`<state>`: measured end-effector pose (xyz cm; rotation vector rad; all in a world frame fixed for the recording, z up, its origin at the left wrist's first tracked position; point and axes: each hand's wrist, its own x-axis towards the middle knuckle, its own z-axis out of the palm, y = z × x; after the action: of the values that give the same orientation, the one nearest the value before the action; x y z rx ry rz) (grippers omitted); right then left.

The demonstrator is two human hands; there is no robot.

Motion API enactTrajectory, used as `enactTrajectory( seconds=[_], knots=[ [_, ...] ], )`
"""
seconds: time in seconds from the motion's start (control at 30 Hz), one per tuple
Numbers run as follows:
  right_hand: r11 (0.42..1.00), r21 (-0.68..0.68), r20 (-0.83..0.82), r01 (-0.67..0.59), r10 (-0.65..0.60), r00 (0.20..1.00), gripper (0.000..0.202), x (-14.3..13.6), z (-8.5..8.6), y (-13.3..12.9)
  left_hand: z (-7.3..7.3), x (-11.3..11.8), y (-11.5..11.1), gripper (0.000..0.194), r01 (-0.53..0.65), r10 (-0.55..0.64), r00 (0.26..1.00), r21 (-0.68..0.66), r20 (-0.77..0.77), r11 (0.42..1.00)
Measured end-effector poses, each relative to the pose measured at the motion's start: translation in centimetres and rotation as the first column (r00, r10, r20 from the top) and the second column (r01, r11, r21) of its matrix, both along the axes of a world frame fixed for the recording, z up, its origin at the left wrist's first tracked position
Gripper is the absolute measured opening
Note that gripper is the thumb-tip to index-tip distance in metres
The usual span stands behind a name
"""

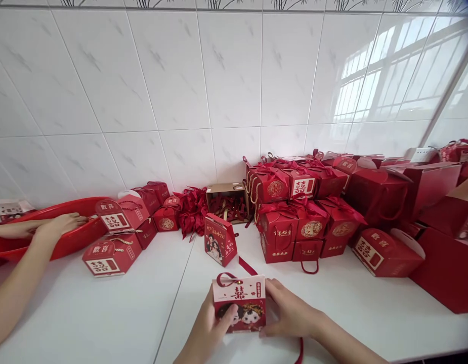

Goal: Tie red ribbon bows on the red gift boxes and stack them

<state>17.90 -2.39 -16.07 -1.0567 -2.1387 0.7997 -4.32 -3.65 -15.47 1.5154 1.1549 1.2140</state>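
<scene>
A small red and white box (239, 304) with two cartoon faces stands upright at the front centre. My left hand (214, 321) grips its left side, thumb across the front. Around its right edge and back, my right hand (289, 309) is closed on the same box. A dark red ribbon (248, 266) runs from behind the box, with a loop at its top; another length hangs below my right wrist. Just behind stands a red box with a printed couple (219, 240).
A person's hands (61, 225) reach into a red basin (82, 206) at the left. Red boxes (112, 255) stand beside it. Ribbon bows (192, 211) and an open carton (226, 188) lie by the wall. Stacked gift boxes (279, 230) fill the right side.
</scene>
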Motion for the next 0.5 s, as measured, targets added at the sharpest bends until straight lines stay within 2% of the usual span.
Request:
enactTrajectory(
  seconds=[0.1,0.17,0.27,0.33,0.43,0.5],
  knots=[
    [0.994,-0.075,0.057,0.08,-0.075,0.996,0.091,0.2,-1.1,-0.6,-0.9,-0.4,0.4,0.047,0.003,-0.002,1.0,-0.042,0.026,0.999],
    [0.985,-0.13,0.014,0.114,-0.114,0.993,0.09,-0.1,-1.6,-0.9,-1.3,-1.0,1.0,0.052,-0.041,0.044,0.998,-0.074,0.041,0.996],
    [0.981,-0.187,-0.199,0.056,-0.093,0.976,0.095,-1.0,-2.2,-1.5,-2.0,-2.0,1.8,0.065,-0.155,0.17,0.981,-0.151,0.093,0.976],
    [0.984,-0.175,-0.362,0.01,-0.074,0.929,0.098,-2.1,-2.4,-1.8,-2.5,-2.3,1.9,0.071,-0.192,0.222,0.966,-0.199,0.136,0.961],
    [0.993,-0.118,-0.552,-0.024,-0.046,0.833,0.095,-3.8,-2.3,-1.9,-3.4,-2.0,1.9,0.073,-0.184,0.227,0.956,-0.227,0.184,0.956],
    [0.999,-0.041,-0.624,-0.024,-0.006,0.781,0.09,-4.5,-1.7,-1.7,-4.0,-1.5,2.1,0.076,-0.131,0.178,0.958,-0.209,0.223,0.969]
  ],
)
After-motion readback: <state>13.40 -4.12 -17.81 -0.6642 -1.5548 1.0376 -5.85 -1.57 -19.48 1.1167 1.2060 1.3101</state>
